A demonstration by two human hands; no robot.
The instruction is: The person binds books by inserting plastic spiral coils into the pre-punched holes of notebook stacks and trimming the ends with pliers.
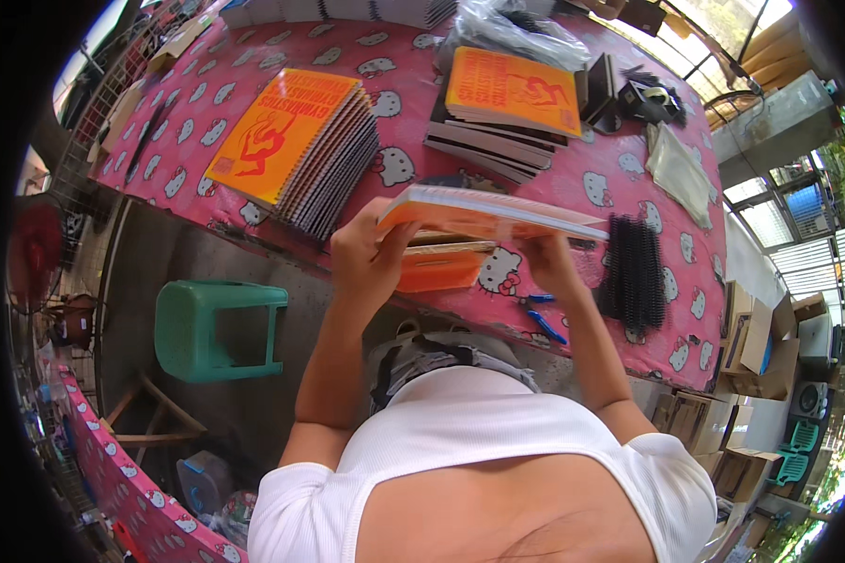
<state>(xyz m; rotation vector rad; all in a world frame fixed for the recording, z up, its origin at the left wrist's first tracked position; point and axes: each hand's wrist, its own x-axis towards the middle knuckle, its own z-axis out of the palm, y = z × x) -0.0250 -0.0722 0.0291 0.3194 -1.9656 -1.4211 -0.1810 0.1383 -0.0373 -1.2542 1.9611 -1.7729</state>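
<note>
Between both hands, above the table's near edge, I hold an orange-covered book (479,214), tilted, its white page edges showing. My left hand (371,249) grips its left end, thumb below. My right hand (548,263) holds its underside toward the right end; those fingers are partly hidden. Below the book lie more orange covers (441,269) at the table's edge. To the right of my right hand is a pile of black spiral coils (635,274). Blue-handled pliers (542,321) lie near my right wrist.
A stack of spiral-bound orange notebooks (296,141) stands left on the pink patterned table (404,122). Farther right is another orange-topped stack (512,94), beside a clear plastic bag (526,38) and a tape dispenser (652,98). A green stool (221,328) stands left; cardboard boxes (746,338) are right.
</note>
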